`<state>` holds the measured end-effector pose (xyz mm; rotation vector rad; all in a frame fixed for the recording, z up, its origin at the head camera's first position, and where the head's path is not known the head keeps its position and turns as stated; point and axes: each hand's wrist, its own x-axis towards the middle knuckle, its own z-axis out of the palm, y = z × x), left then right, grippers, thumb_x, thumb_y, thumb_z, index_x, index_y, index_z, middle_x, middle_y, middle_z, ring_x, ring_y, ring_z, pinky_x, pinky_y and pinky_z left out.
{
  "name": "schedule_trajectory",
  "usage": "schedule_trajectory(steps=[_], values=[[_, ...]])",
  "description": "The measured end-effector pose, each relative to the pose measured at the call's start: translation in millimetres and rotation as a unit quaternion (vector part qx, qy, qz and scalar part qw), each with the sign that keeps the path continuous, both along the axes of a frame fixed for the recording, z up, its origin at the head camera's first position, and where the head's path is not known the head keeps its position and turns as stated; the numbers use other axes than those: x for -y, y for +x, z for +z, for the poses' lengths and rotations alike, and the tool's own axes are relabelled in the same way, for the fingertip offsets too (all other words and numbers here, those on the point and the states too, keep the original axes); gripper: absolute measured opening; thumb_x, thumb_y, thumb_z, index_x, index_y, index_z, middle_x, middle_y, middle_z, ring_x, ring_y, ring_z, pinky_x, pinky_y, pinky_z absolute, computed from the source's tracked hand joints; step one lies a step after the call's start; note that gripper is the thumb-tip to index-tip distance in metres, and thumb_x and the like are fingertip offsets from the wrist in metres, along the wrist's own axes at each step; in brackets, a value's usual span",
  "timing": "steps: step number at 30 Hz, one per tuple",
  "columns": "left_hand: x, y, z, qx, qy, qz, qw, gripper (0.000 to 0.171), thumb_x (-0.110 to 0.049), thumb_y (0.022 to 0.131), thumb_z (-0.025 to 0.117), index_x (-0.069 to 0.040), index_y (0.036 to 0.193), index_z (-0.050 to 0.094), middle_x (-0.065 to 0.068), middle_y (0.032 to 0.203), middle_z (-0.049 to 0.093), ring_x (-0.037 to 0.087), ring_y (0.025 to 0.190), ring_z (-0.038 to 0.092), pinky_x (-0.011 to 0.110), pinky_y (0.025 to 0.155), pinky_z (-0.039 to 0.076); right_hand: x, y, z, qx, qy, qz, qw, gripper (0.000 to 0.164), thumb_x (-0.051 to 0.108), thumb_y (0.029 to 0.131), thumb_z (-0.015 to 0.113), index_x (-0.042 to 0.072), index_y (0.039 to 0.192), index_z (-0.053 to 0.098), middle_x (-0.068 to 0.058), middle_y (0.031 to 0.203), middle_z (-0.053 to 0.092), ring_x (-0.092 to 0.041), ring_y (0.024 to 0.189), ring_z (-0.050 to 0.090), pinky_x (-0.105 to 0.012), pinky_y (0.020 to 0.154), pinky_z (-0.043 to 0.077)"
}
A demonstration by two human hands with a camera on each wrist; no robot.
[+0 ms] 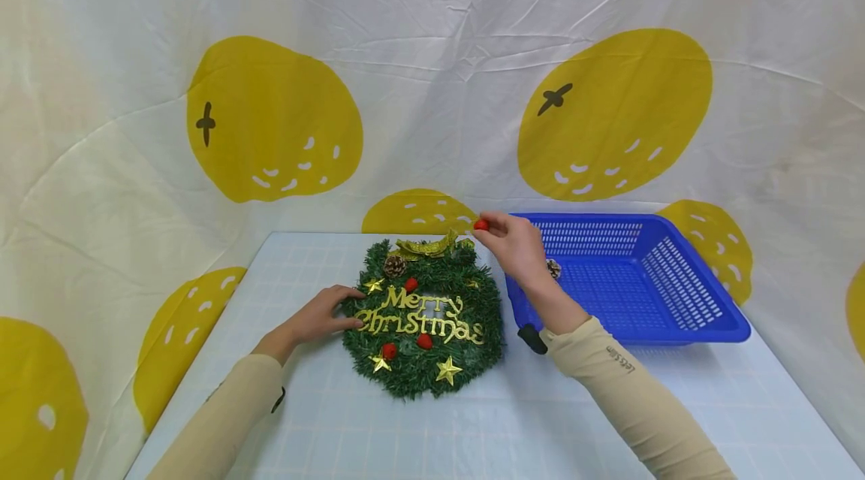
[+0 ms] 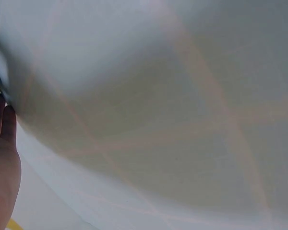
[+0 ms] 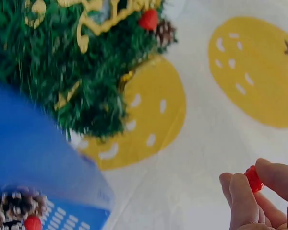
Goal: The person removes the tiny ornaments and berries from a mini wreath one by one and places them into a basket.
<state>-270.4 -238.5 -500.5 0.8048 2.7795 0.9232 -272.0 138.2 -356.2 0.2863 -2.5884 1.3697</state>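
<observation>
A green Christmas wreath (image 1: 432, 375) lies on the table, with gold "Merry Christmas" lettering (image 1: 422, 318), gold stars, red berries, a pinecone (image 1: 395, 265) and a gold bow (image 1: 427, 246). Against its left edge rests my left hand (image 1: 324, 315), fingers fairly straight and touching the greenery. In the left wrist view only part of that hand (image 2: 4, 163) shows. Up beyond the wreath's upper right side, my right hand (image 1: 515, 246) pinches a small red berry (image 1: 481, 224) between thumb and fingers. The right wrist view shows the same berry (image 3: 253, 178) at the fingertips.
To the right stands a blue plastic basket (image 1: 703, 322), partly behind my right forearm. Pinecones (image 3: 19, 203) and a red berry (image 3: 33, 223) are inside it. A white cloth printed with yellow fruit (image 1: 277, 119) hangs behind the pale checked table (image 1: 324, 420).
</observation>
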Motion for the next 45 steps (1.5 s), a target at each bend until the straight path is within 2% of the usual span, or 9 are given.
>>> schedule_trajectory(steps=[9, 13, 18, 27, 34, 39, 45], values=[[-0.6, -0.2, 0.0, 0.004, -0.004, 0.002, 1.0000, 0.056, -0.037, 0.089, 0.072, -0.007, 0.134, 0.055, 0.017, 0.134, 0.054, 0.039, 0.128, 0.045, 0.057, 0.106, 0.035, -31.9, -16.3, 7.2, 0.021, 0.007, -0.053, 0.998, 0.043, 0.026, 0.094, 0.068, 0.008, 0.132, 0.062, -0.013, 0.120, 0.068, -0.028, 0.112, 0.063, -0.045, 0.091, 0.051], [-0.2, -0.2, 0.1, -0.001, -0.004, -0.001, 1.0000, 0.057, -0.037, 0.089, 0.072, -0.007, 0.134, 0.055, 0.018, 0.134, 0.053, 0.040, 0.127, 0.045, 0.058, 0.106, 0.035, -44.2, -22.3, 6.2, 0.029, 0.000, -0.068, 0.997, 0.044, 0.026, 0.093, 0.067, 0.007, 0.133, 0.062, -0.015, 0.121, 0.067, -0.030, 0.114, 0.061, -0.046, 0.093, 0.049], [0.0, 0.0, 0.3, -0.003, -0.006, -0.003, 1.0000, 0.057, -0.038, 0.090, 0.071, -0.006, 0.134, 0.055, 0.018, 0.134, 0.054, 0.041, 0.127, 0.045, 0.059, 0.105, 0.035, -57.4, -28.5, 1.2, 0.028, 0.018, -0.084, 0.996, 0.044, 0.024, 0.093, 0.067, 0.005, 0.132, 0.062, -0.016, 0.118, 0.068, -0.033, 0.114, 0.060, -0.048, 0.095, 0.047], [0.0, -1.7, -0.5, 0.005, -0.008, 0.000, 1.0000, 0.058, -0.040, 0.089, 0.072, -0.007, 0.134, 0.056, 0.016, 0.134, 0.054, 0.039, 0.127, 0.045, 0.056, 0.107, 0.035, -75.8, -42.1, -10.0, 0.058, 0.079, -0.085, 0.992, 0.041, 0.027, 0.096, 0.064, 0.001, 0.128, 0.064, -0.020, 0.121, 0.065, -0.038, 0.115, 0.057, -0.051, 0.097, 0.045], [0.2, -0.9, -0.1, 0.012, -0.004, 0.004, 0.9999, 0.058, -0.040, 0.089, 0.072, -0.008, 0.134, 0.055, 0.016, 0.135, 0.053, 0.038, 0.128, 0.045, 0.057, 0.106, 0.035, -88.1, -57.8, -18.7, 0.101, 0.096, -0.081, 0.987, 0.041, 0.027, 0.097, 0.062, -0.002, 0.127, 0.064, -0.022, 0.127, 0.061, -0.040, 0.118, 0.053, -0.054, 0.097, 0.045], [0.0, -0.7, 0.3, 0.011, -0.004, 0.003, 0.9999, 0.060, -0.043, 0.089, 0.071, -0.008, 0.135, 0.055, 0.016, 0.135, 0.053, 0.038, 0.128, 0.045, 0.057, 0.106, 0.035, -92.8, -63.0, -26.1, 0.125, 0.126, -0.078, 0.981, 0.040, 0.027, 0.097, 0.062, -0.003, 0.123, 0.065, -0.024, 0.126, 0.061, -0.043, 0.118, 0.052, -0.055, 0.096, 0.045], [-0.5, -0.9, 0.6, 0.010, -0.006, 0.000, 0.9999, 0.060, -0.043, 0.089, 0.071, -0.008, 0.135, 0.055, 0.016, 0.135, 0.053, 0.038, 0.128, 0.045, 0.056, 0.106, 0.035, -94.4, -65.3, -32.1, 0.140, 0.138, -0.077, 0.978, 0.042, 0.026, 0.096, 0.062, -0.006, 0.123, 0.064, -0.026, 0.126, 0.060, -0.044, 0.119, 0.052, -0.054, 0.097, 0.045]])
